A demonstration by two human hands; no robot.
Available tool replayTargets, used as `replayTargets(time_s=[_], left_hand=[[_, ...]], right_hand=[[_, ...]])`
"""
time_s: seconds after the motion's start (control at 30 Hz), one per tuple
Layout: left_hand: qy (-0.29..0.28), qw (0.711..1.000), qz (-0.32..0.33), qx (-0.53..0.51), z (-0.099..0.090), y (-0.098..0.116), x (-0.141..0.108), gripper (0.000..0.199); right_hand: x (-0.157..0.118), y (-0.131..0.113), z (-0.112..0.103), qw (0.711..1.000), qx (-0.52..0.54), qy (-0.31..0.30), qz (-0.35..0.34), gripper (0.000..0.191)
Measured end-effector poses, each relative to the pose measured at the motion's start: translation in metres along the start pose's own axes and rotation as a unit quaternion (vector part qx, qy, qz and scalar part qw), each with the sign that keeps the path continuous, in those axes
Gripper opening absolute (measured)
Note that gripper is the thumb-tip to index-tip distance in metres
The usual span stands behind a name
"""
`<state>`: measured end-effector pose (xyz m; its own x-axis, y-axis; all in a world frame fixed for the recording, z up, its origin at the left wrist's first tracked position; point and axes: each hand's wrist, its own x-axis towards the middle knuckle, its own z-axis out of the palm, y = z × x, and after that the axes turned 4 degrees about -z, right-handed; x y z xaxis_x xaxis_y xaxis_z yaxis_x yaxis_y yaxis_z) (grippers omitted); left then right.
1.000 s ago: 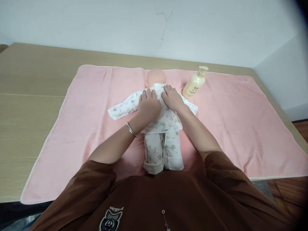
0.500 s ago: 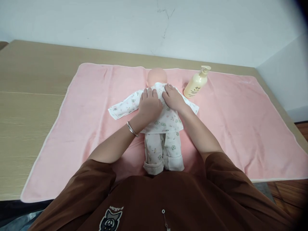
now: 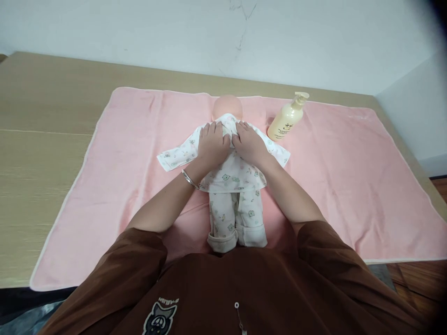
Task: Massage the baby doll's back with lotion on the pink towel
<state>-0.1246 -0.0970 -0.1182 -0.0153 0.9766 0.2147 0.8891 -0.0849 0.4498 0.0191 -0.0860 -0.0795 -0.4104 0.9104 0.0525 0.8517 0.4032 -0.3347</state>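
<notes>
A baby doll (image 3: 227, 107) lies on a pink blanket (image 3: 122, 125), its bare head toward the wall and its face not showing. It wears a white printed top (image 3: 232, 179) with sleeves spread to both sides, and matching trousers (image 3: 223, 214) with turned-up cuffs. My left hand (image 3: 212, 145) rests flat on the left of the doll's upper back, fingers stretched toward the head. On the right side, my right hand (image 3: 249, 144) lies flat in the same way. The two thumbs point inward close to each other, and the cloth between them is bunched.
A cream pump bottle (image 3: 286, 122) leans to the right beside the doll's right-hand sleeve. Under the blanket is a wooden table (image 3: 45, 107), which meets a white wall (image 3: 174, 37) at the back.
My left hand has slid outward to the left, and the right has shifted slightly. The hands now lie more evenly, with cloth bunched between the thumbs. The view has tilted slightly.
</notes>
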Motion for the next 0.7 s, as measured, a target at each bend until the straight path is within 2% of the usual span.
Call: replayTargets(time_s=[0.23,0.37,0.5,0.6,0.7], left_hand=[[0.014,1.0,-0.002,0.0,-0.001,0.002,-0.002,0.055],[0.0,1.0,-0.008,0.021,-0.011,0.015,-0.014,0.057],[-0.007,0.999,0.002,0.044,-0.019,0.027,-0.025,0.057],[-0.004,0.999,0.014,0.044,-0.02,0.024,-0.021,0.053],[-0.028,0.999,0.017,0.037,-0.02,0.011,-0.005,0.048]], right_hand=[[0.014,0.013,0.004,1.0,-0.007,0.002,-0.002,0.066],[0.011,0.017,-0.002,1.0,0.008,0.007,-0.016,0.063],[0.011,0.027,-0.007,0.998,0.047,0.012,-0.039,0.053],[0.01,0.026,-0.007,0.999,0.031,0.013,-0.038,0.051],[0.003,0.011,-0.005,0.999,-0.015,0.014,-0.029,0.05]])
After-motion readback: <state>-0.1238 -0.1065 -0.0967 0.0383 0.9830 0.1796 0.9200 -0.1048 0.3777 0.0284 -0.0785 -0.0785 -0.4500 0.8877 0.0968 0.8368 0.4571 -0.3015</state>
